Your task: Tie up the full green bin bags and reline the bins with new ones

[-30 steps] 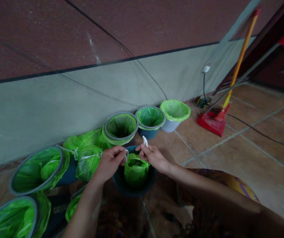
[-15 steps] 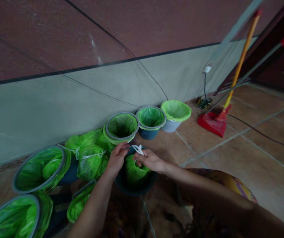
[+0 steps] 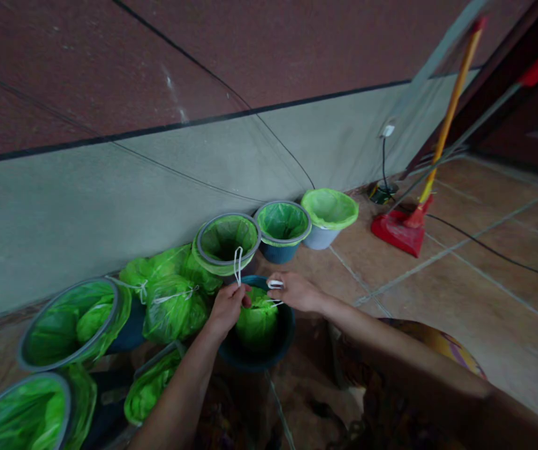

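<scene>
A green garbage bag (image 3: 256, 322) sits gathered inside a dark blue bin (image 3: 292, 337) in front of me. My left hand (image 3: 228, 307) is closed on a white drawstring (image 3: 238, 265), whose loop sticks up above the fingers. On the other side of the bag's mouth, my right hand (image 3: 294, 291) pinches another white drawstring loop (image 3: 276, 284). Both hands are just above the bin, and the bag's neck is bunched between them.
Lined bins (image 3: 229, 240) stand along the wall, with more lined bins (image 3: 69, 322) to the left. Tied green bags (image 3: 175, 306) lie between them. A red dustpan (image 3: 398, 232), a yellow-handled broom (image 3: 447, 125) and a black cable (image 3: 494, 242) are at the right.
My left hand has taken hold of a drawstring loop, and the two hands have drawn apart. The white strings, bunched at my right hand before, are now split between both hands.
</scene>
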Tool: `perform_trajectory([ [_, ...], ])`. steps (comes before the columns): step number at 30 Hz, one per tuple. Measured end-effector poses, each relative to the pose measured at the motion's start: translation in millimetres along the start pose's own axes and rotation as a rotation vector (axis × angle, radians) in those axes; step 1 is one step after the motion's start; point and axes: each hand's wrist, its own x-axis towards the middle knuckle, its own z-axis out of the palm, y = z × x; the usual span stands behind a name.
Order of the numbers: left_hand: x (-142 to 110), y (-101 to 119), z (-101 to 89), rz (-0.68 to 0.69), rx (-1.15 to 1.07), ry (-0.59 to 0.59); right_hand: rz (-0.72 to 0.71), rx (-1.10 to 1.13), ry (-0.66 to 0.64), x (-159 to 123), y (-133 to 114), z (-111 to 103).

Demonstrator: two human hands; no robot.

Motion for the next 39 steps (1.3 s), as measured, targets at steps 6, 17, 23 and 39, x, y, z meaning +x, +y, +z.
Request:
perform_trajectory([
  [6,4,-4,-2.3,-0.059,0.059,-0.049,0.070,-0.539,-0.353,-19,-14,3],
  [17,-5,1,16.3,0.177,0.211,-0.453,-0.151,0.278,-0.471,-6,-17,-14],
  [23,-14,17,13.3,0.220,0.276,-0.616,0.007,0.549,-0.379,-4,-14,-9],
  [39,-2,-8,17.9,-0.062,0.019,-0.326,0.020,0.028,-0.171,-12,-16,4],
])
